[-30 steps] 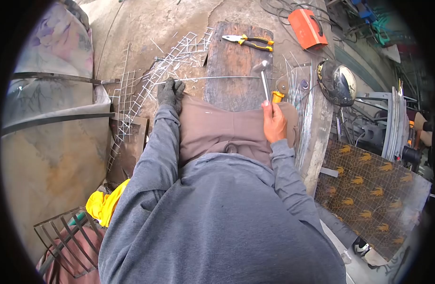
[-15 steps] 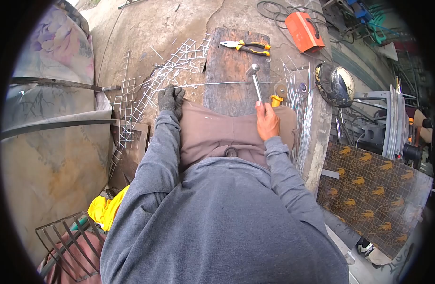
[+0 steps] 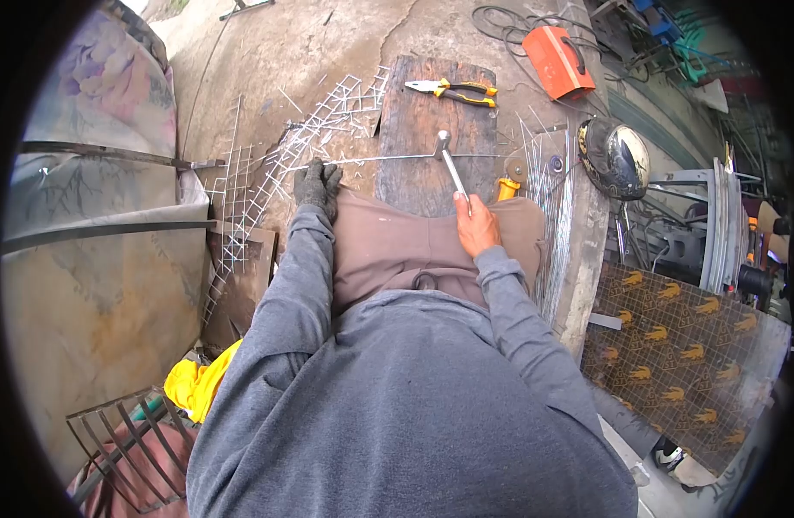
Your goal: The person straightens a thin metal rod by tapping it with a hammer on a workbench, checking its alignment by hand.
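Observation:
A thin metal rod lies across the dark wooden board. My left hand, in a dark glove, is closed around the rod's left part, beside my left knee. Bare, my right hand grips the handle of a hammer. The hammer's head is at the rod over the board's middle; whether they touch is unclear. Pliers with yellow and black handles rest near the board's far end. Right of the board is a yellow tool beside a round disc.
Welded wire grid and cut wire pieces lie left of the board. Long thin rods are at the right, near a welding helmet. An orange machine with cables stands at the far right. A patterned panel lies lower right.
The hammer and my right hand have moved left, bringing the hammer's head to the rod over the board. My left hand keeps its hold. The view has shifted slightly.

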`<state>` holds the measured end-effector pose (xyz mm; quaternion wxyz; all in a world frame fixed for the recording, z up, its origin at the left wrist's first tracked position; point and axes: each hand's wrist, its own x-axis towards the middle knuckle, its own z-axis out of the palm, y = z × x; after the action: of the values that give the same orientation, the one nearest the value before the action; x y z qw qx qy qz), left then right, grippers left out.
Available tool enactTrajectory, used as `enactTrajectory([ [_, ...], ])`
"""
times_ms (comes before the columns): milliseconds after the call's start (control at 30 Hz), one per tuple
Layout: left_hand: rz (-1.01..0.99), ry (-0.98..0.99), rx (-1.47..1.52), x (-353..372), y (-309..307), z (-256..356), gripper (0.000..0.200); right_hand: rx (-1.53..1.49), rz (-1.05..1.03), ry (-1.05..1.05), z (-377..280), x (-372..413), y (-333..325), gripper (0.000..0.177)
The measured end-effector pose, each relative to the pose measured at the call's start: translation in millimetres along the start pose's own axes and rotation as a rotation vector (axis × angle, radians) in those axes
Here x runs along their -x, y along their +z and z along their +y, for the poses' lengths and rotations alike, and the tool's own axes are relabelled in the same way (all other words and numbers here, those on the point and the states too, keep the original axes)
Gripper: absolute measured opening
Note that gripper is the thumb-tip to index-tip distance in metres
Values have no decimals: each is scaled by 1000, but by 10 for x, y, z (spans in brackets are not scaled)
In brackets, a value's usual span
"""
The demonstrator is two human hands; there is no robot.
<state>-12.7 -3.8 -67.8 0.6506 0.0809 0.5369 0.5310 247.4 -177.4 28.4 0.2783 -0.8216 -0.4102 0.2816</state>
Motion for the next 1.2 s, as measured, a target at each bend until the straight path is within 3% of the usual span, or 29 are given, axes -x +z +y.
enactTrajectory([
  [267,-23,22,-5,18,-43,-6,17,25,-44,-20,100,-6,18,45],
  [533,24,5,4,37,12,23,15,-55,135,-20,-65,83,-120,44],
  [633,14,25,12,21,2,0,14,90,52,40,190,-30,-79,45],
  [1067,10,21,-18,90,-11,32,26,88,56,41,248,-20,-119,49],
  [1200,51,254,56,255,141,311,21,51,19,35,127,50,-296,48],
])
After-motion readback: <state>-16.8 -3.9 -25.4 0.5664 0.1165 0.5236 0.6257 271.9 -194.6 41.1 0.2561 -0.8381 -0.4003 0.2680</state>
